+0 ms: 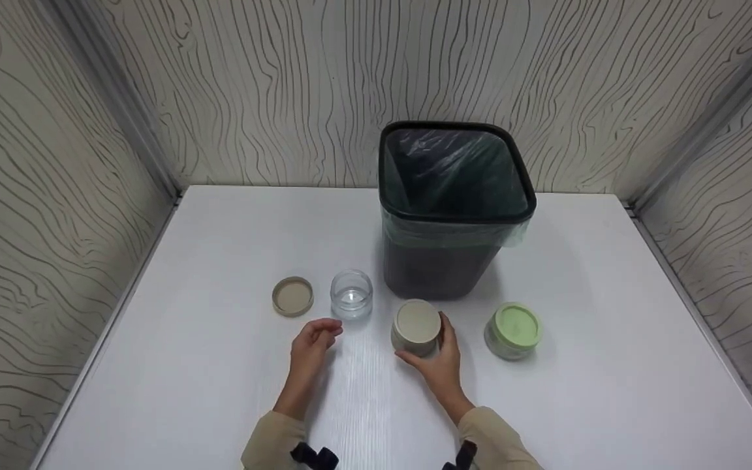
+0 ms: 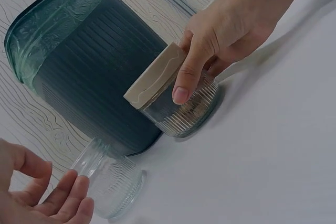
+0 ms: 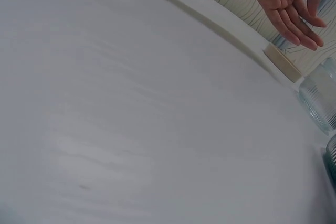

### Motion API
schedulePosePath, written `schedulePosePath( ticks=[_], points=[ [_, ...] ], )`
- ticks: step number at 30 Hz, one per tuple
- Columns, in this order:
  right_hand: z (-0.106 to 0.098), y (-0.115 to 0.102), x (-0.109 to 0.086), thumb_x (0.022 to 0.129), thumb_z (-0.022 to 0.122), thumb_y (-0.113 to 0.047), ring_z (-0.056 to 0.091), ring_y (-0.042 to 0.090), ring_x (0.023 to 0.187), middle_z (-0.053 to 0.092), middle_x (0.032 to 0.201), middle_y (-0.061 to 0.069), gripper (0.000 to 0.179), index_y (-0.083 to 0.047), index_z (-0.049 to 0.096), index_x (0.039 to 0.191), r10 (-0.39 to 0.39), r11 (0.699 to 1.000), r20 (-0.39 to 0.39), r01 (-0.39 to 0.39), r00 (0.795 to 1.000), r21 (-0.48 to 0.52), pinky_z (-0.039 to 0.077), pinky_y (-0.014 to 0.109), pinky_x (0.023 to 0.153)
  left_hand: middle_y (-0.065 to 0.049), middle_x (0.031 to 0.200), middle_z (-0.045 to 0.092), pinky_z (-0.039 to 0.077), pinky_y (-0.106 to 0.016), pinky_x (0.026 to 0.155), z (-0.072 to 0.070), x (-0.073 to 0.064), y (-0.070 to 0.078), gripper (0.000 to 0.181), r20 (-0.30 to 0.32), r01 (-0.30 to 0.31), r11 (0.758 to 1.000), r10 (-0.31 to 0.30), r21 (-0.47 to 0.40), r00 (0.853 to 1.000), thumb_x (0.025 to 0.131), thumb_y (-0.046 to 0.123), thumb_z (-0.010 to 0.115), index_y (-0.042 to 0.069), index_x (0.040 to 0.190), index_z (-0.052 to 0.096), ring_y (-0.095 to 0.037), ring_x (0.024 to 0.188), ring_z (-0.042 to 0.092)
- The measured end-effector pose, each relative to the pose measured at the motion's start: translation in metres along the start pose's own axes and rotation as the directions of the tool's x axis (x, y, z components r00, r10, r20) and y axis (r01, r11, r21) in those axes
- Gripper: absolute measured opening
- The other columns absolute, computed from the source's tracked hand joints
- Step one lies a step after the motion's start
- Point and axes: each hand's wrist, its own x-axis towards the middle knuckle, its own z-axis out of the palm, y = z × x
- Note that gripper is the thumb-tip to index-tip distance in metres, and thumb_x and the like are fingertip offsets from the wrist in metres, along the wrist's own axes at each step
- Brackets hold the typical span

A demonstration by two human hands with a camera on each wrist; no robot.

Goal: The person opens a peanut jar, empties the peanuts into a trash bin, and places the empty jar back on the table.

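Observation:
My right hand [image 1: 440, 365] grips a ribbed glass jar with a beige lid [image 1: 418, 321], thumb on one side and fingers on the other. In the left wrist view this jar [image 2: 197, 106] stands on the table with something brownish inside. Loosely bent and holding nothing, my left hand [image 1: 312, 343] hovers just in front of an uncovered clear glass jar [image 1: 352, 297]. A loose beige lid [image 1: 292, 297] lies to the left of that jar, its rim facing up. The right wrist view shows the left hand [image 3: 291, 11] above the table, but not the right hand.
A dark bin [image 1: 438, 264] lined with a translucent green bag stands behind the jars. To the right is another glass jar with a green lid [image 1: 518, 326]. Wood-patterned panels [image 1: 271, 91] enclose the white table [image 1: 219, 248] at the back and sides.

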Motion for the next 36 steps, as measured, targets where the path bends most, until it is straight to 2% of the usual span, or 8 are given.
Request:
schedulePosePath(
  ticks=[5,9,15,23,30,36],
  points=[
    [0.0043,0.0022,0.0031,0.060,0.090,-0.008,0.041,0.044,0.135,0.044,0.143,0.028,0.104,0.009,0.031,0.143,0.019,1.000,-0.006,-0.019,1.000,0.023,0.032,0.053,0.117,-0.023,0.119,0.065,0.053,-0.037,0.098,0.0007,-0.0009,-0.0005,0.028,-0.003,0.000,1.000,0.000,0.027,1.000,0.093,0.006,0.043,-0.006,0.114,0.057,-0.027,0.111,0.065],
    [0.0074,0.0041,0.0046,0.060,0.090,-0.008,0.042,0.044,0.134,0.046,0.141,0.029,0.100,0.011,0.033,0.141,0.041,0.999,-0.021,-0.041,0.999,0.023,0.033,0.052,0.117,-0.024,0.119,0.064,0.054,-0.036,0.097,0.0015,-0.0011,-0.0009,0.026,0.000,-0.007,1.000,0.007,0.010,1.000,0.093,0.004,0.044,-0.007,0.113,0.057,-0.027,0.110,0.066],
    [0.0097,0.0067,0.0059,0.060,0.089,-0.006,0.045,0.043,0.132,0.050,0.138,0.027,0.096,0.010,0.036,0.139,0.026,0.999,-0.039,-0.025,0.999,0.022,0.035,0.053,0.115,-0.024,0.117,0.065,0.054,-0.032,0.093,0.0032,-0.0005,-0.0019,0.026,0.001,-0.003,1.000,0.003,0.008,1.000,0.093,0.004,0.044,-0.007,0.112,0.057,-0.025,0.107,0.067],
    [0.0103,0.0060,0.0060,0.059,0.089,-0.005,0.048,0.042,0.130,0.051,0.136,0.028,0.095,0.011,0.038,0.137,0.021,0.999,-0.052,-0.020,0.998,0.027,0.037,0.052,0.114,-0.023,0.116,0.065,0.054,-0.037,0.096,0.0055,-0.0005,-0.0025,0.025,-0.002,-0.006,1.000,0.006,0.009,1.000,0.093,0.003,0.044,-0.007,0.112,0.057,-0.023,0.106,0.067],
    [0.0097,0.0044,0.0067,0.060,0.089,-0.006,0.049,0.042,0.129,0.052,0.135,0.027,0.093,0.011,0.039,0.137,0.014,1.000,-0.047,-0.013,0.999,0.019,0.039,0.052,0.113,-0.021,0.118,0.065,0.053,-0.039,0.099,0.0056,-0.0023,-0.0029,0.026,0.002,-0.005,1.000,0.005,0.019,1.000,0.093,0.004,0.043,-0.005,0.114,0.057,-0.025,0.110,0.065],
    [0.0086,0.0038,0.0071,0.061,0.089,-0.007,0.049,0.042,0.129,0.052,0.135,0.026,0.092,0.009,0.039,0.137,0.012,1.000,-0.031,-0.011,0.999,0.006,0.040,0.051,0.113,-0.023,0.116,0.065,0.053,-0.037,0.096,0.0070,-0.0023,-0.0014,0.026,0.019,-0.021,0.999,0.021,0.030,1.000,0.092,0.003,0.044,-0.007,0.112,0.057,-0.027,0.108,0.066]
  ],
)
